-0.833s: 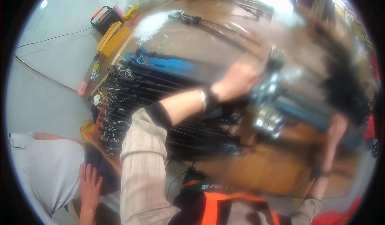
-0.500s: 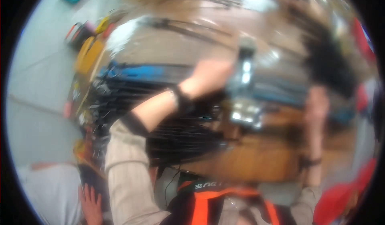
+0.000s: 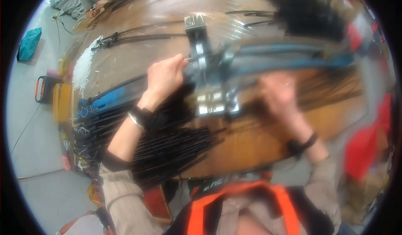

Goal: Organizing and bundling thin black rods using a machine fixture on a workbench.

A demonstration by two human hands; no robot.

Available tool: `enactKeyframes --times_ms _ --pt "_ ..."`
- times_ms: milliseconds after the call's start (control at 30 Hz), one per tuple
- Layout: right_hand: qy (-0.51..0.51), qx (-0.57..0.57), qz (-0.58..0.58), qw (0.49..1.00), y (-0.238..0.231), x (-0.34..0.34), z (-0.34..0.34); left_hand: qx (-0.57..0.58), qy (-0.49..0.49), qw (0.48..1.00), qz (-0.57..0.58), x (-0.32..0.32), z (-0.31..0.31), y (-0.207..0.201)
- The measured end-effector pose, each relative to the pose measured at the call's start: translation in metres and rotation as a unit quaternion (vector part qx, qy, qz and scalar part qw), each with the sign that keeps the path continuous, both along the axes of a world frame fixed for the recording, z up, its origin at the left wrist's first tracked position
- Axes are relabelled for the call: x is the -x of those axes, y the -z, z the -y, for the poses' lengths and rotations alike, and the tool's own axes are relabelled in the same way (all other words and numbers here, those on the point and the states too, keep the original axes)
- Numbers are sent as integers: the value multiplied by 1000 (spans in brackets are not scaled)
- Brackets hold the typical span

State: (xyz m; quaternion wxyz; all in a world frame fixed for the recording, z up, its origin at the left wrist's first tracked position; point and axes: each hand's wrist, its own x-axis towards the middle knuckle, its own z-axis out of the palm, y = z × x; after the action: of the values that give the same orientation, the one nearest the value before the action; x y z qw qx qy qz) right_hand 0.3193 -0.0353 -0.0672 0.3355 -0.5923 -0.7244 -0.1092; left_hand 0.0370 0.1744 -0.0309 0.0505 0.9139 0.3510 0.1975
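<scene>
My left hand [image 3: 166,75] is closed in a pinch at the left side of a dark fixture with shiny metal blocks [image 3: 200,51]. What its fingertips hold is too small to make out. To the right of the fixture is my right hand [image 3: 279,92], smeared by motion, its fingers seemingly curled. A thin dark line runs between it and the fixture, too blurred to name. Long black rods [image 3: 176,145] lie in a thick pile below and beside my left forearm. Just beyond my right hand stretch blurred blue-grey strips [image 3: 289,57].
White strings [image 3: 86,65] lie at the table's left edge, near a blue sheet [image 3: 109,99]. A dense black bundle [image 3: 307,13] sits at the far right. Another person's hand [image 3: 99,5] shows at the far left. A yellow box [image 3: 62,103] stands beyond the left edge.
My right hand has come from the far right, near the black bundle, toward the fixture. My left hand remains beside the fixture, now with its fingers pinched. The whole view has shifted.
</scene>
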Motion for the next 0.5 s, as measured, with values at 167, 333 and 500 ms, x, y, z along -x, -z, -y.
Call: enactKeyframes --times_ms 167,333,500 --pt "-28 62 -114 991 0 16 -16 5 -2 1000 8 0 2 2" --pt "-69 136 -236 960 14 8 -22 -23 7 999 23 -2 -1 10" --pt "-4 219 -181 959 10 18 -15 -154 90 983 34 2 -7 13"
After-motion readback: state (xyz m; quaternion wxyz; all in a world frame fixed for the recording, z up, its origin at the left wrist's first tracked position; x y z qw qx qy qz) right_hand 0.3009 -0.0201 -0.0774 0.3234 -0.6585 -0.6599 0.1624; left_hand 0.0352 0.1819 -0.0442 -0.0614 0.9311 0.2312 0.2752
